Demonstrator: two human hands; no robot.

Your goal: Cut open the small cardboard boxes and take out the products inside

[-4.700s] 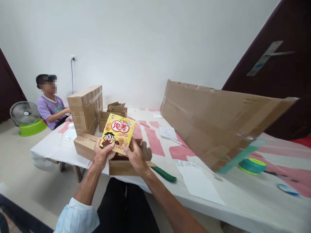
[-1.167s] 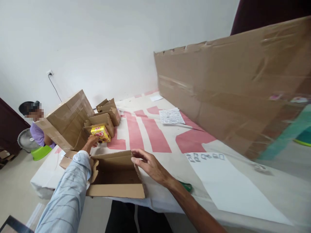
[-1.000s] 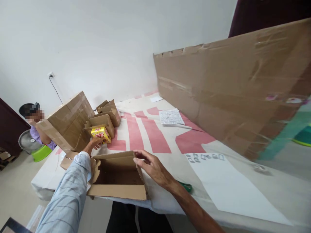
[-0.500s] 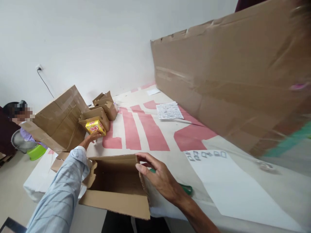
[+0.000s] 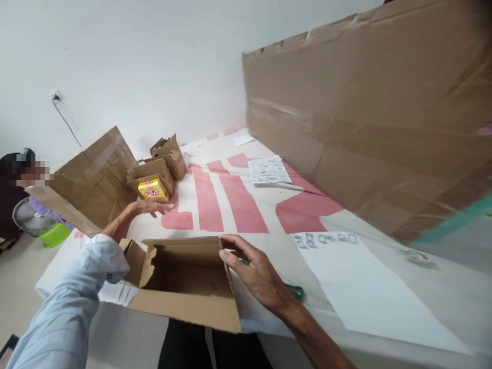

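Note:
My right hand [image 5: 255, 274] pinches the upper right edge of an open cardboard box [image 5: 188, 312] at the table's front, thumb and fingers on either side of the wall. The box's inside looks bare, and its flaps stand out. Beyond it, my left hand [image 5: 154, 206] is held flat with fingers stretched out and nothing in them. A yellow printed packet [image 5: 154, 189] stands just behind those fingers, leaning against a smaller open carton [image 5: 163, 171]. A green object [image 5: 295, 292] is partly hidden by my right wrist.
A large cardboard panel [image 5: 346, 118] rises along the right. Another big carton [image 5: 92, 179] stands at left, with further small cartons [image 5: 177, 159] behind. On the table lie a white sheet [image 5: 376, 292] and a patterned square [image 5: 269, 170]. A person [image 5: 9, 195] sits far left near a fan [image 5: 31, 218].
My left hand has come away from the yellow packet, its fingers now stretched out in front of it. My right hand keeps its grip on the cardboard box. The view has shifted slightly.

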